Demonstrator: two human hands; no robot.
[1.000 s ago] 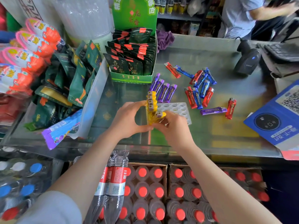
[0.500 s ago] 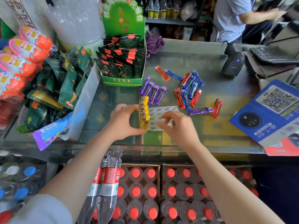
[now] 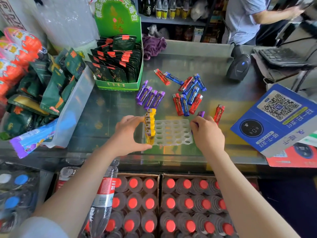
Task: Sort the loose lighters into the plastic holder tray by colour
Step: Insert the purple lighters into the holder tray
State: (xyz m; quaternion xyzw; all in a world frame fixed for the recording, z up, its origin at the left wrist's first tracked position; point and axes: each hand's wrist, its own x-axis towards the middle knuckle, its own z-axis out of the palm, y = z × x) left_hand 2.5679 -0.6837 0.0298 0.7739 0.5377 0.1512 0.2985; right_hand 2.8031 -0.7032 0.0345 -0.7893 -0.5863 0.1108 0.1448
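Observation:
A clear plastic holder tray (image 3: 173, 134) with rows of round holes lies on the glass counter. Several yellow lighters (image 3: 150, 125) stand in its left column. My left hand (image 3: 128, 136) grips the tray's left side, fingers against the yellow row. My right hand (image 3: 208, 134) is just right of the tray, fingers closed over a purple lighter (image 3: 201, 114) whose tip shows above them. Several purple lighters (image 3: 151, 97) lie side by side behind the tray. A mixed pile of red and blue lighters (image 3: 188, 91) lies further right. One red lighter (image 3: 219, 113) lies beside my right hand.
A green display box of sachets (image 3: 120, 69) stands behind the purple lighters. A barcode scanner (image 3: 238, 66) and keyboard (image 3: 281, 57) sit at the back right, a blue QR sign (image 3: 277, 117) at the right. Snack packs (image 3: 39, 83) crowd the left. A person stands at the back right.
My right hand left the yellow row, crossed the tray to the right and closed over the loose purple lighter. My left hand stayed on the tray's left side.

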